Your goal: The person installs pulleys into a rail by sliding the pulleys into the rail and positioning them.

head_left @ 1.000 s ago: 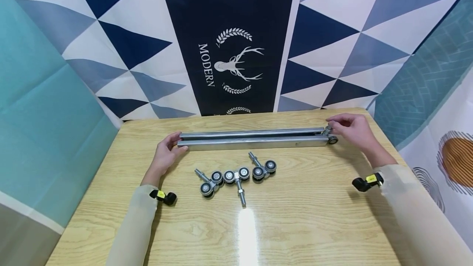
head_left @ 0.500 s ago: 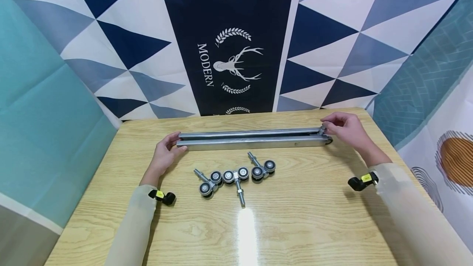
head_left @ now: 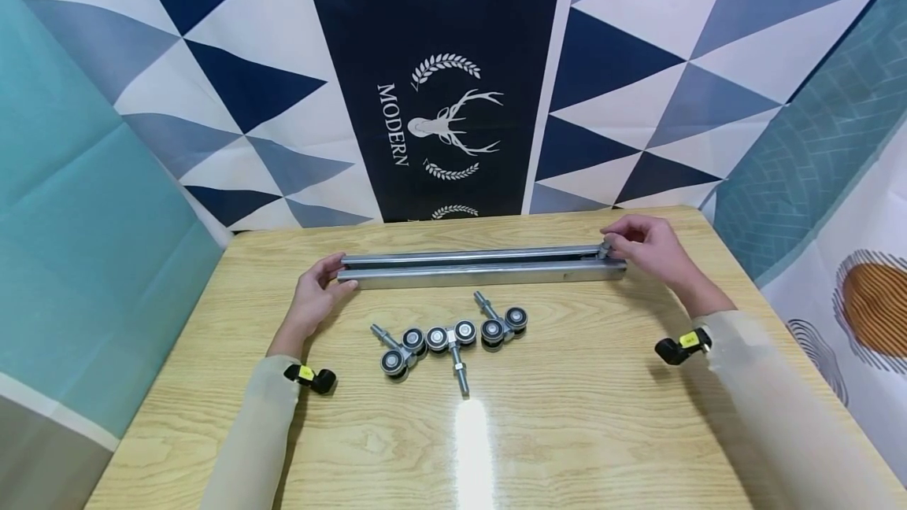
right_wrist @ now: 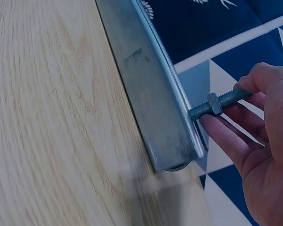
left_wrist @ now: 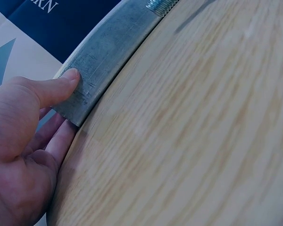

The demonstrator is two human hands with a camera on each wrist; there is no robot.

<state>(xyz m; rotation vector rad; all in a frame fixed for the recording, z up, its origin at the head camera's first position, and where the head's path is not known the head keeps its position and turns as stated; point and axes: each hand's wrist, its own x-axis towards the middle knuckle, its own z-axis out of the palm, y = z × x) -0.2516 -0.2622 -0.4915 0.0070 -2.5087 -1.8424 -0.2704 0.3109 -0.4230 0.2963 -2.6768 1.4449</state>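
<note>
metal rail [head_left: 482,277], end gripped by left hand [head_left: 315,301]; right hand [head_left: 655,252] pinching threaded bolt [right_wrist: 226,99] at opposite end

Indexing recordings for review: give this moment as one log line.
left hand: holds rail end | right hand: pinches bolt near rail's other end | table: three rollers in front of rail

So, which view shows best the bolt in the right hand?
The right wrist view: the bolt appears large, its nut clearly visible. The head view shows it small, at the right hand; the left wrist view, not at all.
</note>
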